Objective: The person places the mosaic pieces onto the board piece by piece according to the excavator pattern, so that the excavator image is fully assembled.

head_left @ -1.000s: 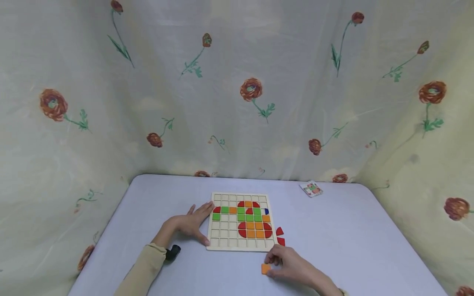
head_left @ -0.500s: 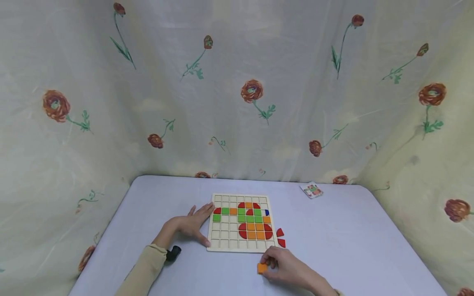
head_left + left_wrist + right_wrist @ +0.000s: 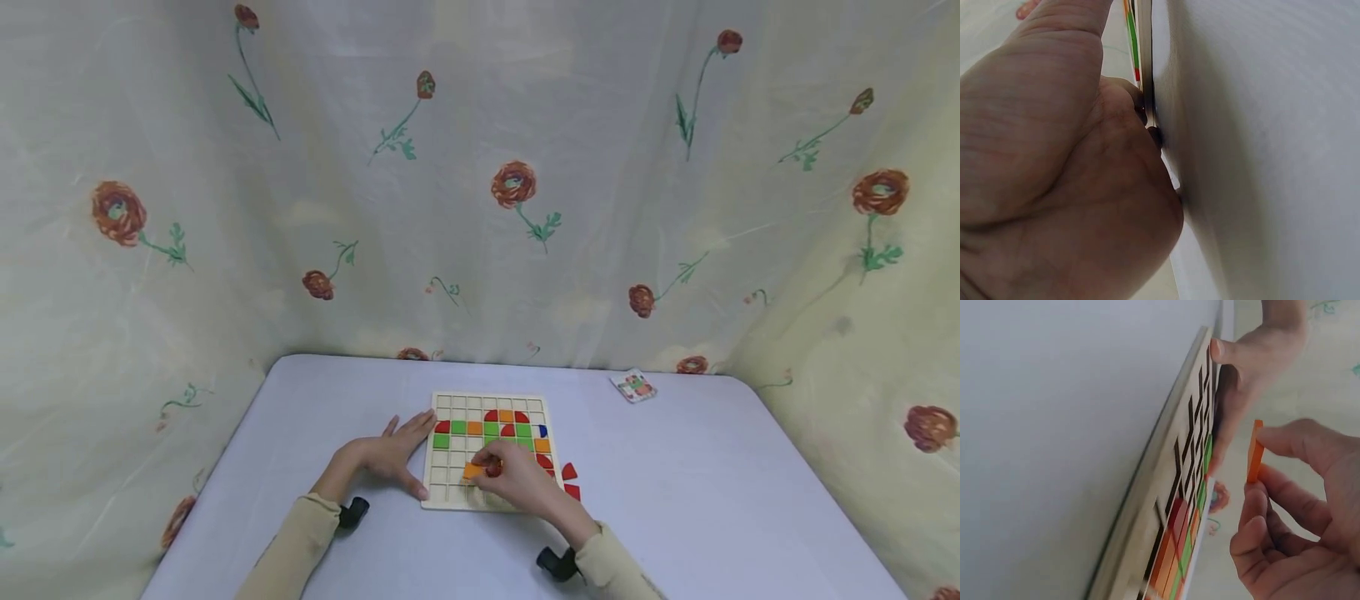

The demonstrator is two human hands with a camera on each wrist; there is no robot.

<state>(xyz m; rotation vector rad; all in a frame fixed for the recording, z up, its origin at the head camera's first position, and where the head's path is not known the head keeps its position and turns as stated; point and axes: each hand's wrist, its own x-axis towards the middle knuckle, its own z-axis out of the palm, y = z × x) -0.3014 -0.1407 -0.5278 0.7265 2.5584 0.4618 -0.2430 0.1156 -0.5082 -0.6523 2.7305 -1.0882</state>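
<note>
At the near middle of the table, the left hand lies flat with its fingers spread, fingertips and thumb pressed against the left edge of the wooden grid board. The left wrist view shows that palm tight against the board's rim. Just behind the sleeve, near the front edge of the table, sits a small black object. The board holds red, green and orange tiles in its upper and right cells, with one blue piece at its right edge; the lower left cells are open. Over the lower middle of the board, the right hand pinches an orange square tile between thumb and fingers; the right wrist view shows the tile held edge-on, just apart from the grid. Two red pieces lie on the table just beside the board's right edge. Near the far right corner of the table rests a small pattern card.
</note>
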